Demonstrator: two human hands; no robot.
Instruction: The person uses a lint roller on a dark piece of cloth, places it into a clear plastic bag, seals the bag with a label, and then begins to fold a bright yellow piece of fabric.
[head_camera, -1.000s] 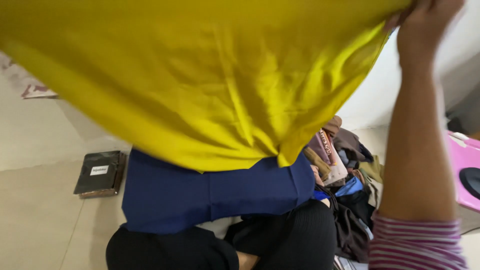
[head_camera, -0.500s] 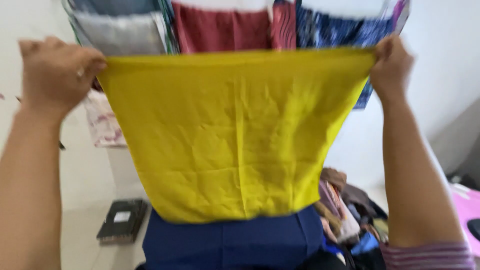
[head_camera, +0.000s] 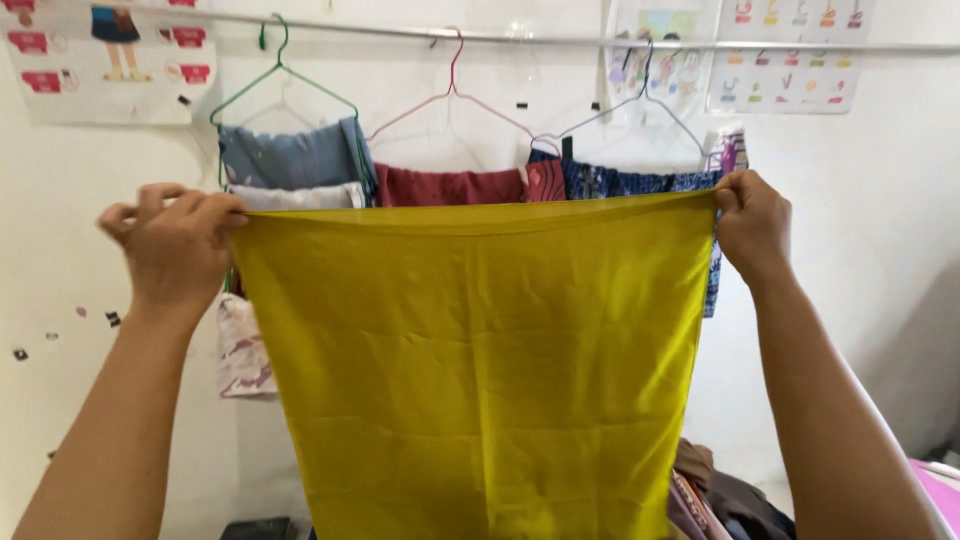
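- Left hand (head_camera: 175, 245), at 9 o'clock in the view: fingers curled shut over the top left corner of the cloth (head_camera: 480, 370), knuckles toward the camera, forearm rising from 7 o'clock.
- Right hand (head_camera: 752, 225), at 3 o'clock: closed in a pinch on the top right corner, forearm coming up from 5 o'clock.
- The cloth is a plain yellow square held between the two hands. Its top edge is pulled almost straight from 9 to 3 o'clock, and the rest hangs flat and runs out of view at 6 o'clock. It fills the middle of the view and touches nothing but the hands.
- Step in hand, as I judge it: the cloth is spread out at arm's length by its top corners, in front of the hangers.
- Any next move with it calls for both pinches to hold so the top edge stays taut. If one corner were let go, the sheet would swing and bunch up.
- Pile (head_camera: 715, 500) of dark and striped clothes at 5 o'clock, below and behind the cloth, with a pink edge (head_camera: 940, 490) just to its right.
- Dark flat box (head_camera: 255, 528) on the floor at 7 o'clock, only partly in view.
- Behind the cloth from 10 to 2 o'clock are a green hanger (head_camera: 285, 80) with a blue-grey garment (head_camera: 290, 155), a pink hanger (head_camera: 452, 90) with a red one (head_camera: 450, 185), and a grey hanger (head_camera: 640, 110) with a blue patterned one (head_camera: 620, 180).
- The rail (head_camera: 560, 40) runs across 12 o'clock, close to the white wall, and carries all three hangers.
- Posters (head_camera: 790, 50) are on the wall at 11 and 1 o'clock.
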